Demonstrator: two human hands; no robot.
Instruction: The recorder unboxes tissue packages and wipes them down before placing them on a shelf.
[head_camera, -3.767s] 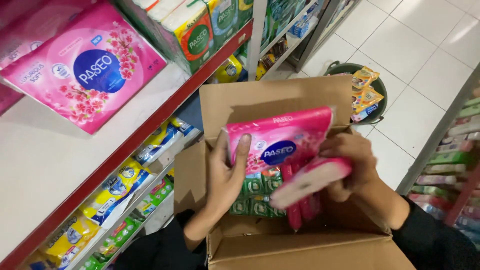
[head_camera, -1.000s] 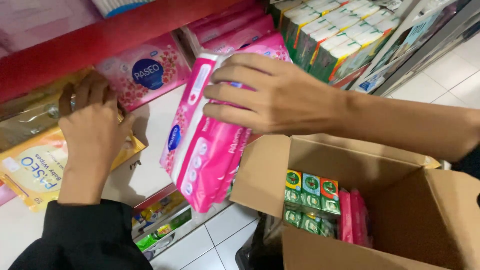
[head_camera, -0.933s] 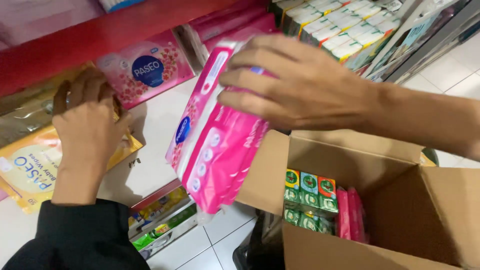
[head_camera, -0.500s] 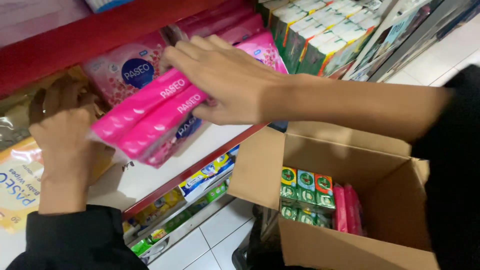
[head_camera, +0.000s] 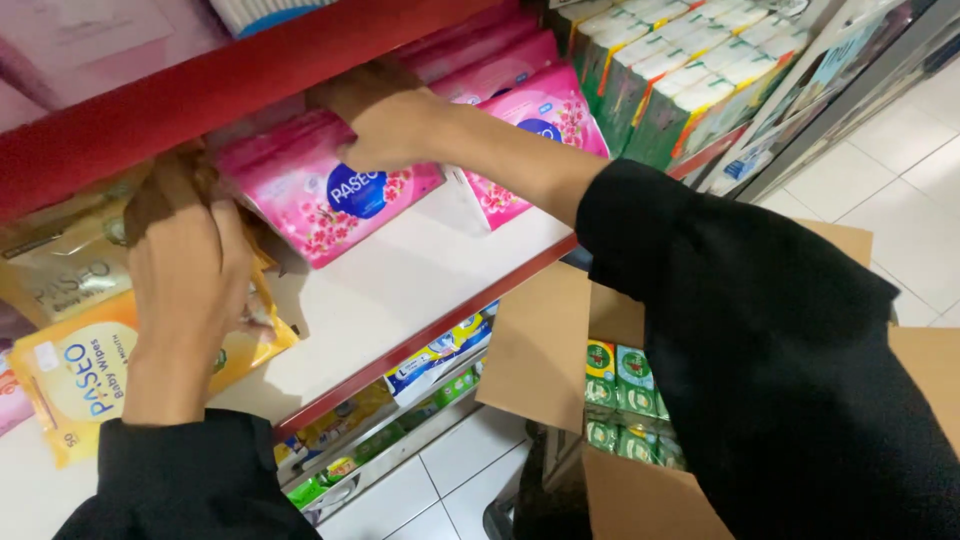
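Observation:
My right hand (head_camera: 385, 115) reaches deep into the shelf and grips the top of a pink flowered tissue pack (head_camera: 320, 195), which lies tilted on the white shelf board (head_camera: 420, 275). My left hand (head_camera: 185, 250) rests on the yellow wipes packs (head_camera: 75, 365) at the left, pressing them back. More pink tissue packs (head_camera: 525, 120) stand to the right of my right hand. Below my right arm an open cardboard box (head_camera: 545, 360) holds small green packs (head_camera: 625, 385).
Green and white boxed goods (head_camera: 680, 85) fill the shelf further right. The red shelf edge (head_camera: 180, 110) runs above my hands. A lower shelf holds small colourful packs (head_camera: 430, 365). White floor tiles (head_camera: 900, 190) lie to the right.
My right hand has carried the pink pack from beside the box onto the shelf and laid it down among the others. My left hand stayed on the yellow packs.

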